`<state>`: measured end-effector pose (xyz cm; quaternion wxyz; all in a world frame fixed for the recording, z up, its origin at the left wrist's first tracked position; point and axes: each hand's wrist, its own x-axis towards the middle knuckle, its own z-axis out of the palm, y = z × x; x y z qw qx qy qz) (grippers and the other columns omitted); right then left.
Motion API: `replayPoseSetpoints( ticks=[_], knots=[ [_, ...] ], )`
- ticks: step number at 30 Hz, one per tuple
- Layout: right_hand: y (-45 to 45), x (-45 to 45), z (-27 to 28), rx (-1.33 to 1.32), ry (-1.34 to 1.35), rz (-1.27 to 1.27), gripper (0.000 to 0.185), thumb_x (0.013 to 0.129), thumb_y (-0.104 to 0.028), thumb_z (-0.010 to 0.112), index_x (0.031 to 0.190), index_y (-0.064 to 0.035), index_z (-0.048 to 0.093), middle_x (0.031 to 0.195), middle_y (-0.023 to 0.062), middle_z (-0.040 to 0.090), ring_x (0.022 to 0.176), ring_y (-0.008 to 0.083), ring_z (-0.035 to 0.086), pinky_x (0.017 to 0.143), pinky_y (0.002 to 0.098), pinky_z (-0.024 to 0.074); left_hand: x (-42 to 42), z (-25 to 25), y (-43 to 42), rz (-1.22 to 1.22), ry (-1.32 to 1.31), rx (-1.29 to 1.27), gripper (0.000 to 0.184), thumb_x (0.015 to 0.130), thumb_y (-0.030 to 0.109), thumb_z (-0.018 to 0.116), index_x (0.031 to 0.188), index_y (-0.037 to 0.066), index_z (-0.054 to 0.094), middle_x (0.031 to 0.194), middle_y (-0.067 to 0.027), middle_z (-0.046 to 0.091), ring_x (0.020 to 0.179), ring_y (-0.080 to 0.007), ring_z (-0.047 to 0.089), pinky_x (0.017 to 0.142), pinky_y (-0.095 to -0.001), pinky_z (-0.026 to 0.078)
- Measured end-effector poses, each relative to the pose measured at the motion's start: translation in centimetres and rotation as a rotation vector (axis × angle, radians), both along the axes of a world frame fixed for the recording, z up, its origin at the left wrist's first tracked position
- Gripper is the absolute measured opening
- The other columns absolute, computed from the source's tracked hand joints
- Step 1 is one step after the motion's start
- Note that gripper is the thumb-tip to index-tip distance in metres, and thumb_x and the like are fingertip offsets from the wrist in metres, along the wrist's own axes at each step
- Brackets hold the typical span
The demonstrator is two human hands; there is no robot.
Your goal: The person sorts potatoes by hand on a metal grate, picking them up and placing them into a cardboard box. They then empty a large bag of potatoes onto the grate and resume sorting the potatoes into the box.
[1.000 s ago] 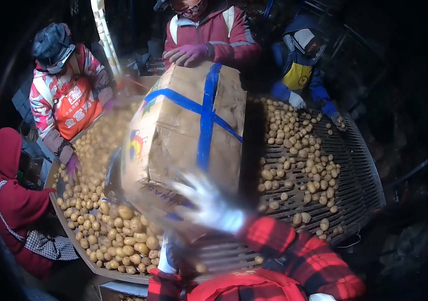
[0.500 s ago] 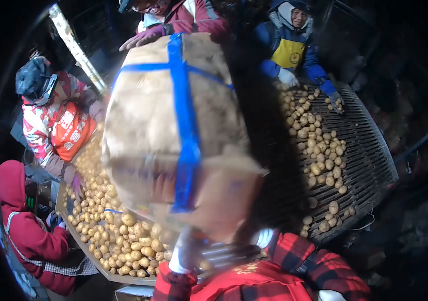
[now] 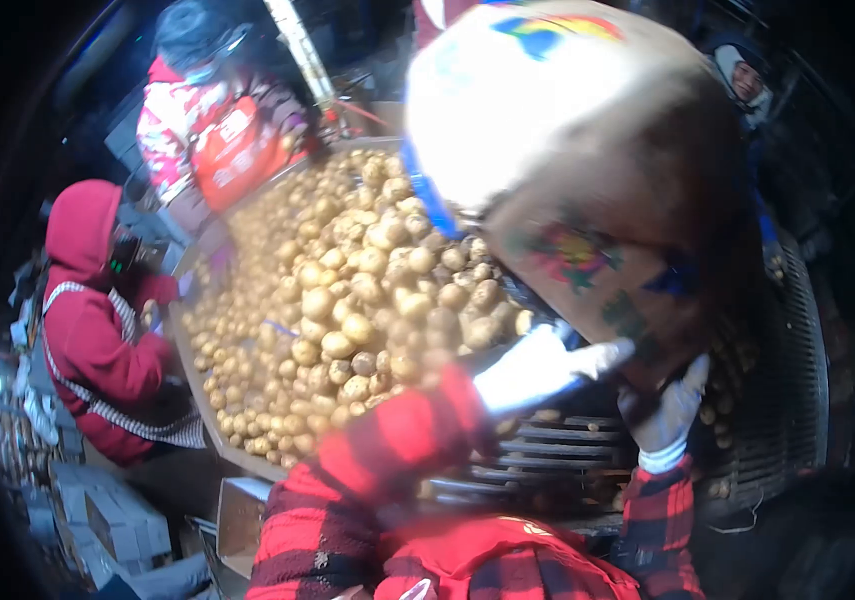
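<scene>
A big brown cardboard box (image 3: 607, 190) with colourful prints and a strip of blue tape hangs tilted over the potato tray in front of me. My left hand (image 3: 547, 368), in a white glove, holds the box by its near lower edge, thumb and fingers against the cardboard. At its near right corner my gloved right hand (image 3: 665, 412) grips the box, part of the fingers hidden by it. Many potatoes (image 3: 357, 325) lie piled left of the box, and a few sit near my left sleeve. The box's far side and contents are hidden.
A slatted metal grate (image 3: 787, 370) bearing potatoes is at the right. Across the tray stands a person in a red apron (image 3: 237, 150); at the left, another in a red hood (image 3: 87, 230). A face (image 3: 747, 82) shows behind the box. Cartons (image 3: 122, 515) lie lower left.
The box has swung right and tipped, now showing its printed side. More of the potato pile is uncovered. The view has shifted, and my hands have moved right and up with the box.
</scene>
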<state>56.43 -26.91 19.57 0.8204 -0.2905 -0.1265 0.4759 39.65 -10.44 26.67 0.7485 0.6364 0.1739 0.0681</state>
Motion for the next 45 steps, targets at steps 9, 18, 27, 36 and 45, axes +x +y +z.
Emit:
replayPoseSetpoints(
  ticks=[9,18,27,36,45],
  knots=[
    [-2.4,0.7,-2.8,-0.031,0.243,-0.064,0.058,0.094,-0.054,0.058,0.14,-0.0182,0.051,0.143,0.0051,0.053,0.12,0.024,0.052,0.081,0.0391,0.0486,-6.7,-12.0,-4.0,0.094,-0.042,-0.097,0.051,0.098,0.021,0.062,0.143,0.002,0.045,0.141,-0.0144,0.051,0.126,-0.0233,0.052,0.109,-0.0375,0.041],
    [-11.6,22.6,15.9,0.251,-0.186,-0.044,0.058,0.095,-0.024,0.054,0.147,-0.0037,0.04,0.137,0.0124,0.053,0.099,0.0227,0.048,0.073,0.0337,0.0465,-18.5,-19.2,-8.6,0.421,0.081,-0.182,0.048,0.084,0.033,0.071,0.123,0.005,0.061,0.119,-0.0135,0.063,0.112,-0.032,0.058,0.093,-0.0445,0.052],
    [-13.6,23.8,5.9,-0.205,-0.141,-0.927,0.07,0.092,-0.056,0.046,0.137,-0.0029,0.053,0.145,0.0207,0.05,0.138,0.043,0.041,0.115,0.0548,0.0356,-19.8,-19.5,-11.7,0.438,0.251,0.098,0.051,0.101,0.037,0.055,0.137,0.001,0.052,0.12,-0.0105,0.062,0.109,-0.018,0.059,0.095,-0.0327,0.048],
    [-17.0,27.6,-3.1,0.276,-0.48,-0.408,0.095,0.086,-0.052,0.068,0.154,-0.0027,0.024,0.159,0.0219,0.027,0.144,0.0391,0.032,0.116,0.0467,0.0383,-19.6,-24.0,-13.0,0.564,0.214,0.08,0.045,0.101,0.032,0.057,0.133,0.0,0.056,0.115,-0.0083,0.064,0.103,-0.014,0.058,0.092,-0.0292,0.047],
    [-6.2,6.2,-1.0,-0.518,-1.235,-0.425,0.042,0.092,-0.013,0.054,0.132,-0.0023,0.058,0.129,0.0154,0.061,0.114,0.0271,0.062,0.102,0.04,0.0482,-17.8,-19.7,-13.5,0.676,0.231,-0.15,0.036,0.101,0.022,0.054,0.131,0.002,0.055,0.112,-0.0083,0.063,0.09,-0.0165,0.062,0.079,-0.0307,0.053]
  ],
)
